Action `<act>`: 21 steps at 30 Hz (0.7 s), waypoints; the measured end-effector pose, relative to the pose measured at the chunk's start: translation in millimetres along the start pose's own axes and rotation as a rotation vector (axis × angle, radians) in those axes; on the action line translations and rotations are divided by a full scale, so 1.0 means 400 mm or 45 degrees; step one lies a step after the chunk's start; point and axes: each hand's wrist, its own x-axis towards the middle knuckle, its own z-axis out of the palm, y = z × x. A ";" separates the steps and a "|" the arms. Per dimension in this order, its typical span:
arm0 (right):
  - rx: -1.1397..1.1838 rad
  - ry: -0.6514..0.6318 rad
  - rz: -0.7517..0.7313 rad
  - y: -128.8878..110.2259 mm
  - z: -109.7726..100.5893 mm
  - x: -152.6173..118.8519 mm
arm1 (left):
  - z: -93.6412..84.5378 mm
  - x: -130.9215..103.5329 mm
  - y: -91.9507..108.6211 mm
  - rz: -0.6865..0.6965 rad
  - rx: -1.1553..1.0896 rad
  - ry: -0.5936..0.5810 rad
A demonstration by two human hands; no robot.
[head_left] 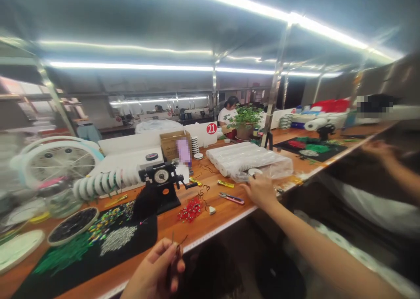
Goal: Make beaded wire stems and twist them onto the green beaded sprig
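Observation:
My left hand (160,264) is near the front edge of the bench, fingers pinched on thin brown strands (179,243) that stick out above the fingertips. My right hand (260,189) reaches over the bench, its fingers on a white spool (255,172) at the mouth of a clear plastic bag (274,161) packed with rows of white spools. Left of that hand lie thread snips (231,198) and a yellow tube-like item (225,184). A red bead-like heap (190,210) and a small white piece (211,210) lie between the hands.
A black hand-cranked winder (160,176) with a dial carries a row of white spools (105,183). A black mat (141,237) holds green, silver and multicoloured small parts. A fan (62,163) and a potted plant (245,121) stand behind. Another person's arm (383,152) is at right.

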 end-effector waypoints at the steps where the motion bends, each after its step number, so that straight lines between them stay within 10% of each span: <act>1: 0.024 -0.001 -0.074 -0.025 0.002 -0.011 | 0.007 0.007 -0.003 -0.007 -0.021 0.000; 11: 0.351 0.021 -0.279 -0.115 0.058 -0.042 | 0.046 0.051 -0.011 0.028 -0.237 0.006; 16: 0.653 0.083 -0.179 -0.158 0.004 -0.110 | 0.040 0.087 -0.014 0.107 -0.268 -0.095; 21: 1.700 -0.410 0.042 -0.228 -0.098 -0.205 | 0.069 0.112 -0.011 0.142 -0.202 -0.101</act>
